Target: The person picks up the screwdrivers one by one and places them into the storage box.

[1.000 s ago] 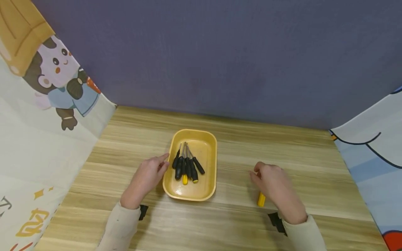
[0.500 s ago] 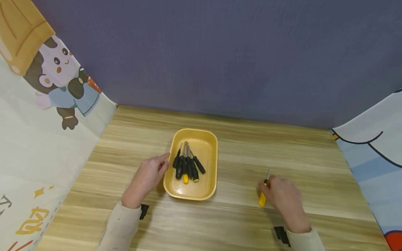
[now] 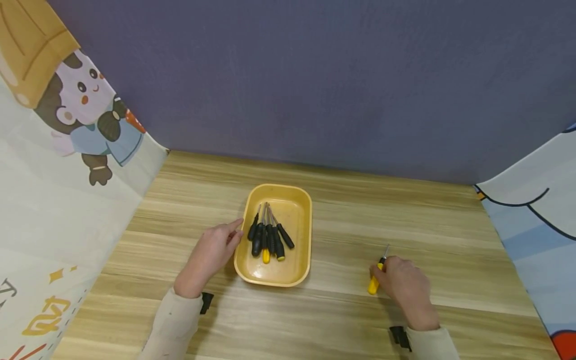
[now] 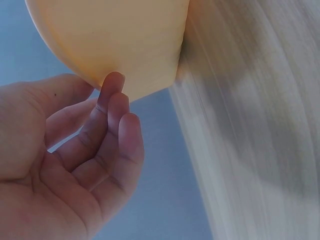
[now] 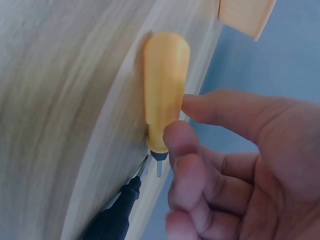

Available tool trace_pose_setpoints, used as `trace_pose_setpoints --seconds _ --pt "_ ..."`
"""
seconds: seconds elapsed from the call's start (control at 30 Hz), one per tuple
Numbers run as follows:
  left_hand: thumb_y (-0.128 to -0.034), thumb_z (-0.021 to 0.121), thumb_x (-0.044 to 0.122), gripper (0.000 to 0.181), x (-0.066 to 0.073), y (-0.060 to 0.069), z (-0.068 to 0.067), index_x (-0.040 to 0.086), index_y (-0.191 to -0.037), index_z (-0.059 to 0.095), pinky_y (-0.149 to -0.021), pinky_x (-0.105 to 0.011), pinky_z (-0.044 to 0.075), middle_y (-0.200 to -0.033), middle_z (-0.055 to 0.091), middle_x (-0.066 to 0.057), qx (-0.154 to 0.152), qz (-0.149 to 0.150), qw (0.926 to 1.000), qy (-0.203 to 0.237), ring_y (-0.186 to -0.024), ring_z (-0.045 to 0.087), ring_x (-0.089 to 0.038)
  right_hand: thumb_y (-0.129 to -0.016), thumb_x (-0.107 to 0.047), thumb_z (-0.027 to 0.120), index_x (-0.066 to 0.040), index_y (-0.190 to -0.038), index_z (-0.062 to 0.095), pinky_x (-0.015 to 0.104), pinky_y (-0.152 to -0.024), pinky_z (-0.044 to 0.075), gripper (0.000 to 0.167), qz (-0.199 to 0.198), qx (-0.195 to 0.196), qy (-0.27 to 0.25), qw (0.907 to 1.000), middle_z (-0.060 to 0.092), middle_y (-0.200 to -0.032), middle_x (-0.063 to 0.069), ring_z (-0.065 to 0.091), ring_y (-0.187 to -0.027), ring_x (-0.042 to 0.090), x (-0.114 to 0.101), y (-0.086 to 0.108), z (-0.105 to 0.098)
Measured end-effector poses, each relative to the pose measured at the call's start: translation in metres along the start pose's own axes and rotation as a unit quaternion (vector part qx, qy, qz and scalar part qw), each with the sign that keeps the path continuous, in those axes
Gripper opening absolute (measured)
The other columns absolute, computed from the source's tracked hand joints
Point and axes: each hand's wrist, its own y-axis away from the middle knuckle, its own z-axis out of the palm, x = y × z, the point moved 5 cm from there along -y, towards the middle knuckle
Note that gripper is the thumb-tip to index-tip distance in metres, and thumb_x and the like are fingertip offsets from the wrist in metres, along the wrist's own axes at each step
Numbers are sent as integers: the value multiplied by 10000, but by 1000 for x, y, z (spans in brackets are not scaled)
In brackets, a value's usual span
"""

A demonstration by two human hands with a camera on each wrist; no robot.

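My left hand [image 3: 214, 247] touches the left rim of a yellow plastic tray [image 3: 288, 286] with index finger and thumb. In the left wrist view its other fingers bend loosely beside the tray wall [image 4: 135, 40]. Several screwdrivers [image 3: 269, 241], mostly black-handled, lie fanned in the tray, shafts away from me. To the right, my right hand [image 3: 405, 282] pinches a yellow-handled screwdriver [image 3: 374, 286] low over the table, its thin shaft pointing away. In the right wrist view, thumb and index finger meet the yellow handle [image 5: 166, 75]. A black-handled screwdriver [image 5: 112, 215] shows there too; the head view hides it.
The wood-grain table [image 3: 337, 320] stretches between tray and right hand. A dark blue-grey panel [image 3: 315, 90] rises behind its far edge. Printed white sheets border both sides, with a cartoon figure [image 3: 94, 110] on the left one.
My right hand has drawn back toward me and slightly right, uncovering the yellow-handled screwdriver's shaft. The screwdriver has turned a little, its tip swinging right. My left hand and the tray stay put.
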Motion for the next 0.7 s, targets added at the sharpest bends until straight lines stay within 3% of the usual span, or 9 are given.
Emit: trace_pose_setpoints --seconds 0.7 --pt "-988 649 134 386 0 -1 -1 5 -1350 614 -534 -267 476 -786 634 -27 -26 -42 10000 3 -612 512 -107 -925 -353 599 -132 -596 476 252 -377 320 415 127 -52 -159 9998 422 -520 -12 385 -441 124 6 -9 7"
